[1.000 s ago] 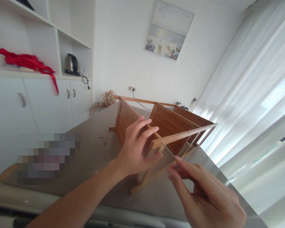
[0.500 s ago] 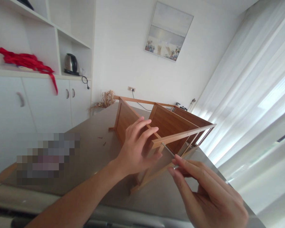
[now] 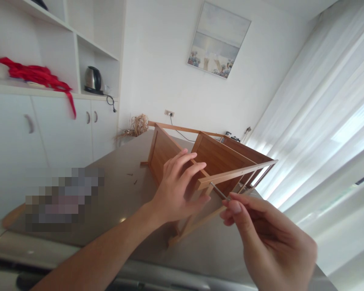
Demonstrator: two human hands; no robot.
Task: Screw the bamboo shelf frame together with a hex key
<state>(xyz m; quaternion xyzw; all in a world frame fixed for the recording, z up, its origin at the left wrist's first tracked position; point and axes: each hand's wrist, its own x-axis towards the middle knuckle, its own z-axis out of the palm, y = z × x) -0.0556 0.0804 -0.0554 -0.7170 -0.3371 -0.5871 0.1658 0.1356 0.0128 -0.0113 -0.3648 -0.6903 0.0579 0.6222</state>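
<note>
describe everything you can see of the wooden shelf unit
The wooden shelf unit lies on its side on the grey table, its three visible brown panels standing upright between paler rails. The left hand appears to rest on the leftmost panel's edge; a slim metal rod, pinched in the right hand, meets the near rail's end.

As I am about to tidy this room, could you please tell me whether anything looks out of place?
The red ribbon lies untidily bunched, one end dangling over the shelf edge, and what look like two screws lie loose on the table near the wooden rack. Nothing looks spilled.
</note>
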